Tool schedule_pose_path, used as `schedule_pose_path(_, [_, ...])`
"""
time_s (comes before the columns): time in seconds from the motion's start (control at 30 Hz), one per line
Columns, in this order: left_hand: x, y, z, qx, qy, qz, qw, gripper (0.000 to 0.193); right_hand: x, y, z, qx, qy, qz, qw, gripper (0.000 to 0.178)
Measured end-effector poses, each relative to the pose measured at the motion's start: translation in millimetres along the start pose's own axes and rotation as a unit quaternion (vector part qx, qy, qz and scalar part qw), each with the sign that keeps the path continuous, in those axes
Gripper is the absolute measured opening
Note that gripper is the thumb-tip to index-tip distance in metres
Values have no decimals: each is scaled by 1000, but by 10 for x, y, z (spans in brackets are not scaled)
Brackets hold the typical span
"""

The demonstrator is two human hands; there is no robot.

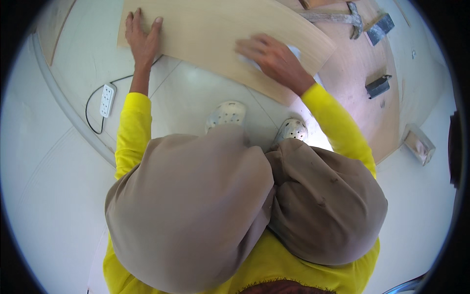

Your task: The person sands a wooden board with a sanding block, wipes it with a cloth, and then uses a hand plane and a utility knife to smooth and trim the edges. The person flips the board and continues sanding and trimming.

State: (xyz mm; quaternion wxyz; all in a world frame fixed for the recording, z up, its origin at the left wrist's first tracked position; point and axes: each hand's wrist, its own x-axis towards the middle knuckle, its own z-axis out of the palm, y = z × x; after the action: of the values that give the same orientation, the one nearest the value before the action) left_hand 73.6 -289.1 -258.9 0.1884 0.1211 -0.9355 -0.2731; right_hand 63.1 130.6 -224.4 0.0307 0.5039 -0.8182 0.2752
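Left hand (143, 41) on board (205, 34), tiled floor (183, 98)

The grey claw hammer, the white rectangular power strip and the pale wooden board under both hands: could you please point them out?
Grey claw hammer (333, 18): head view, on its handle.
White rectangular power strip (106, 100): head view, its socket face.
Pale wooden board (210, 36): head view, its bare surface.

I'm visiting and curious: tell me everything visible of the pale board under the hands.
The pale board is flat and tan, wooden by its look, with faint grain. It lies slantwise, its far side cut off by the picture. The left hand rests on its left end; the right hand, blurred, is over its right part, a white piece beneath.
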Motion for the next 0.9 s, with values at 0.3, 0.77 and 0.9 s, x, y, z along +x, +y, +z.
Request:
schedule_pose_path(0.3, [-284,161,319,50,68,-35,996,65,-497,-38,-460,-41,-69,39,996,45])
schedule_pose_path(0.77, [-240,171,211,140,34,-46,989,60,356,122,-325,-45,-84,0,995,42])
schedule_pose_path(0.9, [-278,220,236,128,34,-49,990,61,-121,210,-832,-46,-182,-25,982,41])
